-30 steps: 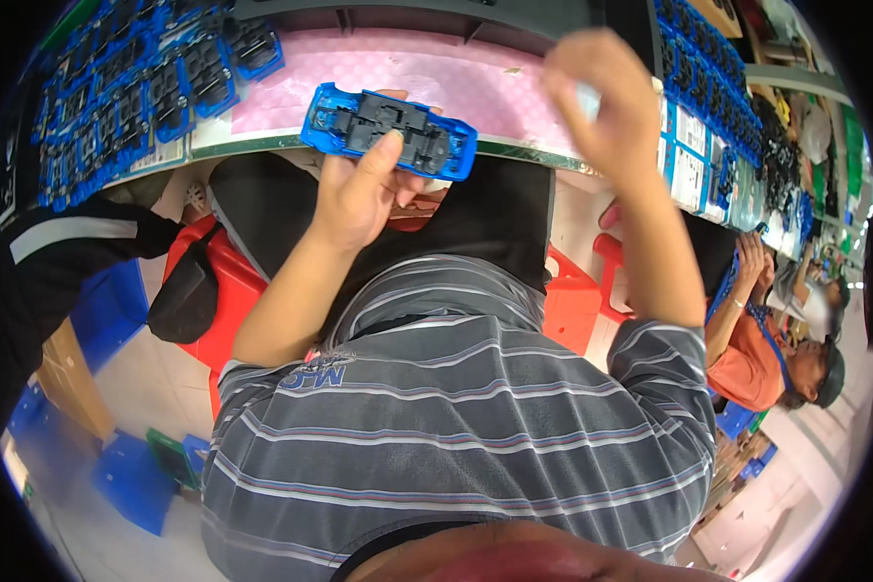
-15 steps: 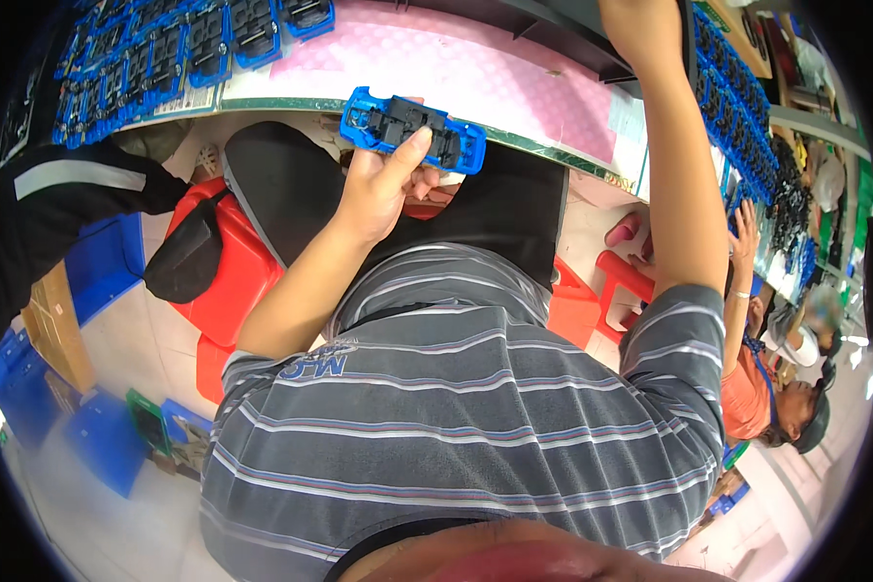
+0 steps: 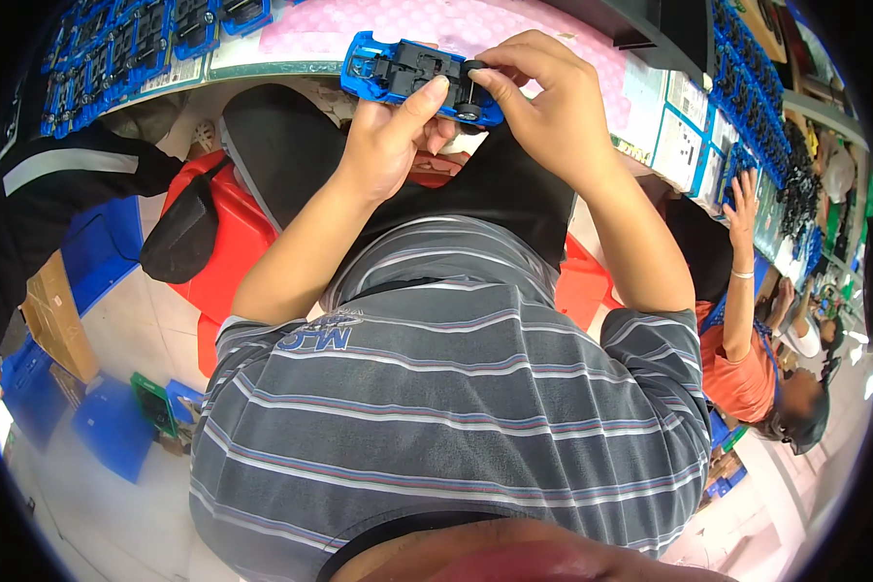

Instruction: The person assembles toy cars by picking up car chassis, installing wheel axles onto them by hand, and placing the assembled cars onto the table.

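Note:
A blue toy car body with black parts inside lies underside up across my left hand. My left thumb presses on its black middle, and the fingers wrap around it from beneath. My right hand pinches a wheel axle with a black wheel at each end. It rests across the right end of the car body, and the pinching fingertips are beside the upper wheel. Both hands are just over the near edge of the table, above my lap.
Rows of blue toy car bodies fill the table at the far left, and more line the right. A black bin stands behind my right hand, beside a pink mat. A co-worker's hand is at the right; a red stool at left.
My right hand has come back from the black bin to the car body, bringing a wheel axle to its right end. My left hand still holds the body, now slightly higher in view.

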Demonstrator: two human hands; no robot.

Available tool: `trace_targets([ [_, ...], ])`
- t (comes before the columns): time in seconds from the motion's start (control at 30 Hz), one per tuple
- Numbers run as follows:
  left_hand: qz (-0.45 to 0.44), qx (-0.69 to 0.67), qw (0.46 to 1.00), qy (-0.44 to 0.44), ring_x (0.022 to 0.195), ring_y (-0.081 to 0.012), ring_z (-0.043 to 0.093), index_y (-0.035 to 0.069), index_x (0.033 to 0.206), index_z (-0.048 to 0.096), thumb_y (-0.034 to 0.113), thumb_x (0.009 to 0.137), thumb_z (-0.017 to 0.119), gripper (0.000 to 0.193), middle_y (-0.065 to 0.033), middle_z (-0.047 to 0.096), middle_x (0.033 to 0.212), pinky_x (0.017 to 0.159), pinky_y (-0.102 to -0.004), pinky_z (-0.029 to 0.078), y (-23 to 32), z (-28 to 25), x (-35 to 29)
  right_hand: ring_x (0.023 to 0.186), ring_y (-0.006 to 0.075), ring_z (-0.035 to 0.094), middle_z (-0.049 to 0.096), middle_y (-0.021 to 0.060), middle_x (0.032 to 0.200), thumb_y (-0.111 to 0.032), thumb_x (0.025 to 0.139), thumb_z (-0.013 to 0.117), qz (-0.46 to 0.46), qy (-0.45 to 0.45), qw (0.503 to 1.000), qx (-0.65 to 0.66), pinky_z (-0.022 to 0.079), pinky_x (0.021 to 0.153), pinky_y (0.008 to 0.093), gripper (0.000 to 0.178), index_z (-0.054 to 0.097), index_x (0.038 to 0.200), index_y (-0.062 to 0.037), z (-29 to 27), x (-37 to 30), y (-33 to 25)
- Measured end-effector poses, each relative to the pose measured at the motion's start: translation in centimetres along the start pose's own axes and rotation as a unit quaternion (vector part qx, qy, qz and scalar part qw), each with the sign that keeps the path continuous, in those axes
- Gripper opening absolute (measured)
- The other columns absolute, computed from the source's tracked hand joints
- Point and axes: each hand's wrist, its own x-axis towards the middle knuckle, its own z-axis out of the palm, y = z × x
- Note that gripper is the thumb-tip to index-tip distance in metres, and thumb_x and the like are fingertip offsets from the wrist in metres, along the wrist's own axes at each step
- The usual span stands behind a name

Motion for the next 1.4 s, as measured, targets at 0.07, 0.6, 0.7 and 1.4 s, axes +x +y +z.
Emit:
trace_targets([
  [0.07, 0.008, 0.005, 1.000, 0.003, 0.080, -0.0151, 0.062, 0.007, 0.140, 0.047, 0.026, 0.104, 0.059, 0.042, -0.0090, 0.065, 0.108, 0.059, -0.0265, 0.044, 0.0, 0.0, -0.1, 0.074, 0.0264, 0.068, 0.070, 0.0110, 0.089, -0.009, 0.084, 0.079, -0.028, 0.002, 0.999, -0.023, 0.055, 0.067, 0.0343, 0.013, 0.074, 0.092, 0.0002, -0.1, 0.1, 0.1],
  [0.6, 0.007, -0.033, 0.999, 0.041, 0.082, -0.0153, 0.062, 0.007, 0.143, 0.043, 0.022, 0.103, 0.059, 0.045, -0.0089, 0.065, 0.109, 0.060, -0.0268, 0.045, -0.1, -0.7, -1.6, 0.088, 0.0349, 0.072, 0.074, 0.0220, 0.091, -0.018, 0.086, 0.073, 0.077, -0.191, 0.945, -0.255, 0.054, 0.082, 0.0394, 0.020, 0.078, 0.098, -0.0018, -5.7, 17.0, 8.7],
  [0.7, 0.013, -0.057, 0.996, 0.063, 0.070, -0.0074, 0.060, 0.007, 0.135, 0.048, 0.022, 0.100, 0.066, 0.043, -0.0028, 0.064, 0.094, 0.056, -0.0210, 0.047, 0.5, -0.2, -1.4, 0.087, 0.0340, 0.072, 0.073, 0.0224, 0.095, -0.014, 0.087, 0.072, -0.016, -0.041, 0.954, -0.297, 0.055, 0.080, 0.0397, 0.019, 0.077, 0.098, 0.0001, -6.7, 15.7, 8.4],
  [1.4, -0.031, 0.107, 0.993, 0.046, 0.062, -0.0098, 0.063, 0.002, 0.091, 0.066, 0.008, 0.097, 0.064, 0.008, -0.0033, 0.064, 0.076, 0.051, -0.0246, 0.052, -0.3, -2.0, -1.8, 0.102, 0.0307, 0.066, 0.067, 0.0127, 0.111, -0.009, 0.073, 0.086, -0.062, -0.105, 0.993, 0.011, 0.053, 0.088, 0.0369, 0.039, 0.065, 0.105, -0.0009, 4.4, 4.2, -5.2],
])
